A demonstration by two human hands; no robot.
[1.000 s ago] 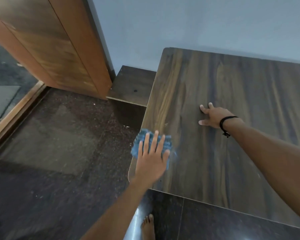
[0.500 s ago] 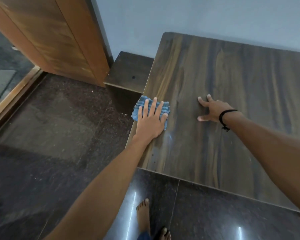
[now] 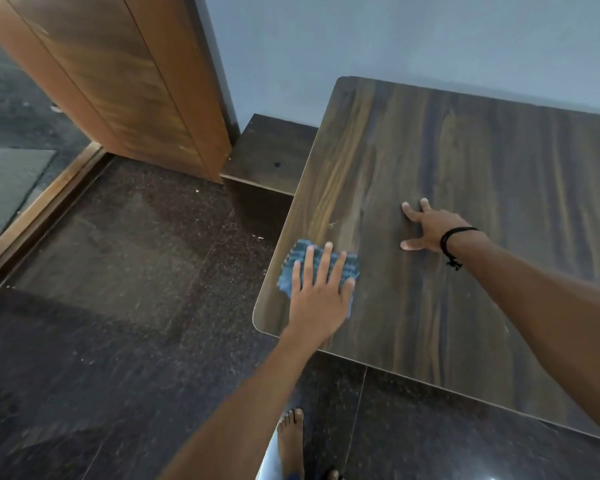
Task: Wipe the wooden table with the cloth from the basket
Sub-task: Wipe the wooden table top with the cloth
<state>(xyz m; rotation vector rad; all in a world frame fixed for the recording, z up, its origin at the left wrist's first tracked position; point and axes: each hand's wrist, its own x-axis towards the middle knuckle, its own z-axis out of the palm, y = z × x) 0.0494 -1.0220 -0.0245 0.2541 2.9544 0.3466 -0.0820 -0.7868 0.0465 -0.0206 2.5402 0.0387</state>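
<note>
A dark wooden table (image 3: pixel 482 188) fills the right half of the view, its rounded near-left corner toward me. A blue striped cloth (image 3: pixel 297 261) lies on the table by its left edge. My left hand (image 3: pixel 321 292) presses flat on the cloth with fingers spread, covering most of it. My right hand (image 3: pixel 430 228) rests palm down on the bare tabletop to the right, fingers apart, a black band on its wrist. No basket is in view.
A lower dark wooden shelf (image 3: pixel 269 157) juts out left of the table against the pale wall. An orange-brown wooden door (image 3: pixel 118 84) stands at the upper left. The floor (image 3: pixel 118 289) is dark polished stone; my bare foot (image 3: pixel 290 441) stands near the table's front edge.
My left hand slid the cloth away along the left edge, then back toward the near corner. My right hand stayed planted on the tabletop.
</note>
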